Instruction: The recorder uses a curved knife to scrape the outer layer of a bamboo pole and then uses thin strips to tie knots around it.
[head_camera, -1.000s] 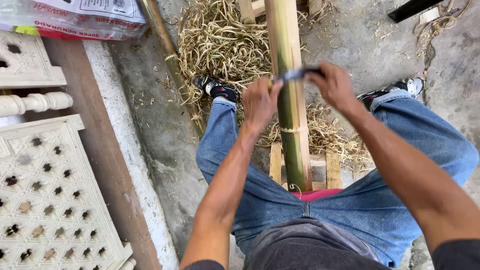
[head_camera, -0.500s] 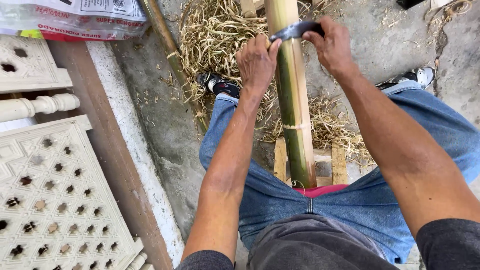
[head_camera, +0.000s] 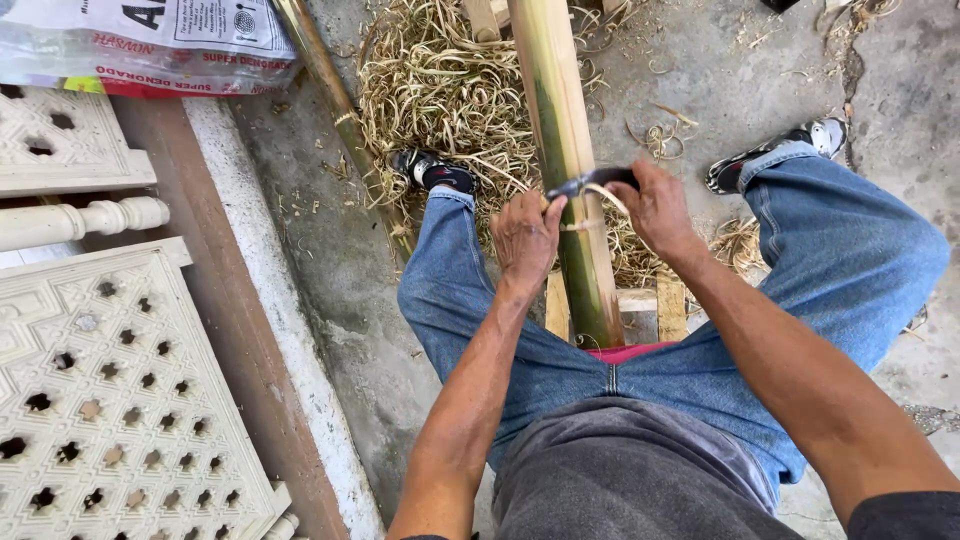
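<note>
Left hand: my left hand (head_camera: 525, 235) is closed on one end of the drawknife blade (head_camera: 590, 183).
Right hand: my right hand (head_camera: 660, 205) grips the other end.
Bamboo pole (head_camera: 560, 130): between my knees, under the blade, its near end on what looks like a wooden frame (head_camera: 655, 300).
Shavings (head_camera: 440, 90): heaped on the concrete floor (head_camera: 330, 290) beside the pole.

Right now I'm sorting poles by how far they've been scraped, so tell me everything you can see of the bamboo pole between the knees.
The bamboo pole is thick and round, pale yellow on one side, green on the other, with a node ring below the hands. It slopes from between the person's knees out over a heap of shavings. A dark blade lies across it, held by the left hand and right hand. Its lower end sits by a wooden frame.
</note>
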